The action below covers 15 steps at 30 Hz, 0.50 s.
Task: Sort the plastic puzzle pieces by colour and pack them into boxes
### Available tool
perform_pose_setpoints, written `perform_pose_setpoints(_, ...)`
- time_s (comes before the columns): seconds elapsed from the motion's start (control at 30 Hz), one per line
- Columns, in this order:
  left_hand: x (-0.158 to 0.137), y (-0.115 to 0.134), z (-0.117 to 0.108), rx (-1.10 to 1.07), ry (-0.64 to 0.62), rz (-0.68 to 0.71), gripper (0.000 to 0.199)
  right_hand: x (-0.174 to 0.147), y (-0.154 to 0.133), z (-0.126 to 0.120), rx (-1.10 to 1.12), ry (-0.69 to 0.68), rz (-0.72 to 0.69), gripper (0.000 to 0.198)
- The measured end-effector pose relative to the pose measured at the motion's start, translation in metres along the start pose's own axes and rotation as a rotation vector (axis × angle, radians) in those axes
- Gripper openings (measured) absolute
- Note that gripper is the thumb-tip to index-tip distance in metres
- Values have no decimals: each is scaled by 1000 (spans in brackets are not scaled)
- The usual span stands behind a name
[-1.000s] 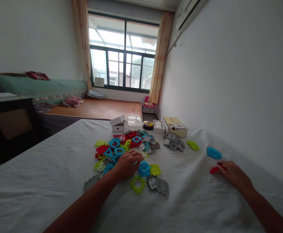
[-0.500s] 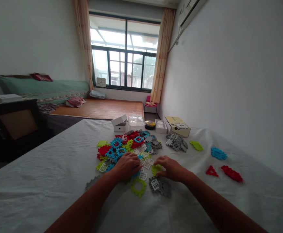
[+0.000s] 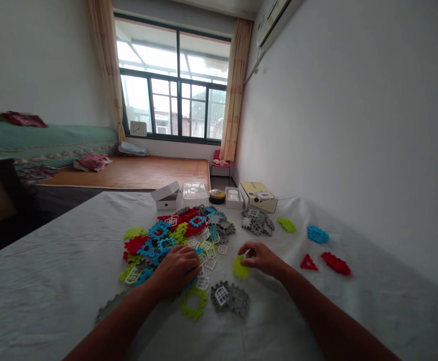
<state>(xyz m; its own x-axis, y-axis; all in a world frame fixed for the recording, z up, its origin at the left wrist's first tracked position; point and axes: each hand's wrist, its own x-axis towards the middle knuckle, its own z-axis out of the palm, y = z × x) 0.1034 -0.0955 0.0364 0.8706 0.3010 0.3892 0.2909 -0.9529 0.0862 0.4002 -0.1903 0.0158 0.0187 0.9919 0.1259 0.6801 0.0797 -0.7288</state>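
My right hand (image 3: 259, 257) pinches a yellow-green interlocking plastic piece (image 3: 240, 268) by its right edge, at the right side of a mixed pile. My left hand (image 3: 179, 266) rests on the near part of that pile with its fingers curled down. Its fingertips are hidden, so I cannot make out what they hold. Around it lie blue toothed pieces (image 3: 159, 230), red ones (image 3: 135, 245) and white window-shaped pieces (image 3: 203, 284). Close in front are a yellow-green ring-like piece (image 3: 194, 304) and grey pieces (image 3: 238, 301), with a white window piece (image 3: 222, 296) on top.
Grey pieces (image 3: 257, 222) form a separate heap behind my right hand. Farther right lie small groups: yellow-green (image 3: 286, 224), blue (image 3: 318, 234), a red triangle (image 3: 308, 262) and red pieces (image 3: 336, 263). A yellow box (image 3: 258, 197), open white boxes and a round tin (image 3: 216, 196) line the back.
The view has turned a little to the right. My right hand has drawn the yellow-green piece away from the pile's white pieces and grey pieces. My left hand stays on the pile.
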Motion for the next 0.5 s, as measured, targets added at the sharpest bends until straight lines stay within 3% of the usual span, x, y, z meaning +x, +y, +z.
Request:
perform_pose_setpoints(0.07, 1, 0, 0, -7, 10, 0, 24, 2, 19, -29, -73, 85, 26, 18)
perform_pose_setpoints(0.23, 3, 1, -1, -26, 16, -1, 23, 3, 78, -116, -419, 565, 190, 21)
perform_pose_setpoints(0.3, 3, 1, -1, -33, 19, -2, 22, 1, 97, -137, -476, 671, 227, 24)
perform_pose_setpoints(0.37, 3, 2, -1, -43, 28, -8, 21, 2, 112, -147, -513, 703, 246, 22)
perform_pose_setpoints(0.5, 2, 2, 1, -53, 26, -30, 20, 6, 124, -149, -514, 605, 256, 10)
